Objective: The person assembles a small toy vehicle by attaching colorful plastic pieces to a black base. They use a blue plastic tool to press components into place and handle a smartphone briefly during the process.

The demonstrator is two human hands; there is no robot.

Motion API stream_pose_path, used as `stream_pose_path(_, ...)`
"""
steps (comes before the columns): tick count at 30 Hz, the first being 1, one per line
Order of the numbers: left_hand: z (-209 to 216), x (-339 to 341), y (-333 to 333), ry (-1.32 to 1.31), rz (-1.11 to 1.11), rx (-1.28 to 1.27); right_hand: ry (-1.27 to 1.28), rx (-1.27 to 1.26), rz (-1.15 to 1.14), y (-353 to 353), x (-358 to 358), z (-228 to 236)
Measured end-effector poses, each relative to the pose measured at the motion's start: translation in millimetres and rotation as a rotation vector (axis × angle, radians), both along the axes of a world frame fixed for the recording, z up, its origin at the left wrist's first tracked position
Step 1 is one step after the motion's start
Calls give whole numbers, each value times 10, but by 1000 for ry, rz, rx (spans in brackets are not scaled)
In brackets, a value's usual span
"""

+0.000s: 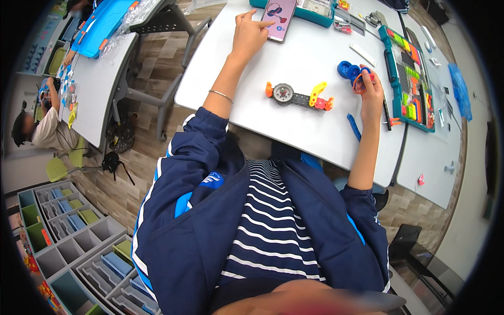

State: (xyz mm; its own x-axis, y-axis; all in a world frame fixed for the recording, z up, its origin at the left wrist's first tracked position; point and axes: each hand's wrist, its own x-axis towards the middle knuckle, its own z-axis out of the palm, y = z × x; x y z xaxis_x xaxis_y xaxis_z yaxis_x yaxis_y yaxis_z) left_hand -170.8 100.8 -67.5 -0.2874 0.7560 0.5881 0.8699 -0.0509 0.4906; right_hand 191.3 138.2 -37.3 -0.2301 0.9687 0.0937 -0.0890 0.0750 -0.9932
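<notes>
Left hand (249,34) at 11 o'clock on the white table (310,58), fingers loosely curled, index fingertip touching the smartphone (279,18) screen, gripping nothing. Grey beam assembly (299,96) with gear wheel, orange ends and yellow bracket lies table centre, untouched. Right hand (370,86) at 2 o'clock, closed round an orange ring part (361,82), just beside a blue wheel piece (348,69); parts tray (410,79) further right.
</notes>
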Motion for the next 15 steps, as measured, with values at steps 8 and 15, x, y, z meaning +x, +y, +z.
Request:
stream_pose_path(8,29,136,-78,24,3,-117,-73,-2,2,-86,3,78)
stream_pose_path(15,63,174,-99,71,-19,-59,-56,-31,-39,-96,40,67)
